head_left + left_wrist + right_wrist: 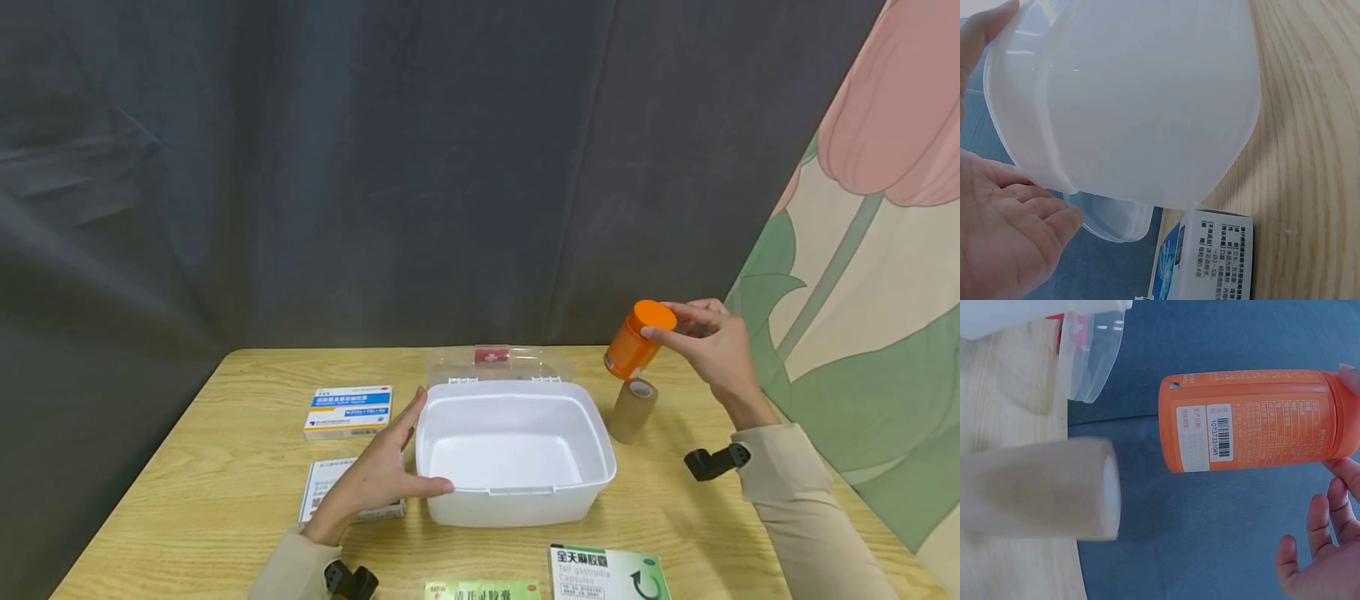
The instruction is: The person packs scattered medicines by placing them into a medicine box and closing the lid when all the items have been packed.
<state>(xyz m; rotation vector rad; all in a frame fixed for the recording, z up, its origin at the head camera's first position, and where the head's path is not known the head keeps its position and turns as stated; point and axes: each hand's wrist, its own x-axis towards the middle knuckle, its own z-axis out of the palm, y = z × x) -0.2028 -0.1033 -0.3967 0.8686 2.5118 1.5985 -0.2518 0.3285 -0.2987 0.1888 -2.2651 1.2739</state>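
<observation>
My right hand [712, 342] pinches an orange pill bottle [632, 343] by its cap, thumb on the near side. The bottle tilts in the air over a brown tape roll [633, 412] that stands on end; in the right wrist view, the bottle's barcode label [1221, 434] shows. My left hand [382, 467] spreads along the left end of a white plastic box [517, 504], thumb across its front rim and the other fingers straight toward its back left corner. The box's inside is bare, and its clear lid [536, 364] with a red cross label lies folded back behind it.
A blue and white medicine box [348, 412] lies left of the plastic box. Nearer, another white medicine box [327, 477] is partly under the left forearm in view. A green carton [482, 591] and a white-and-green capsule box [607, 573] lie at the front. A dark curtain hangs behind the table [195, 500].
</observation>
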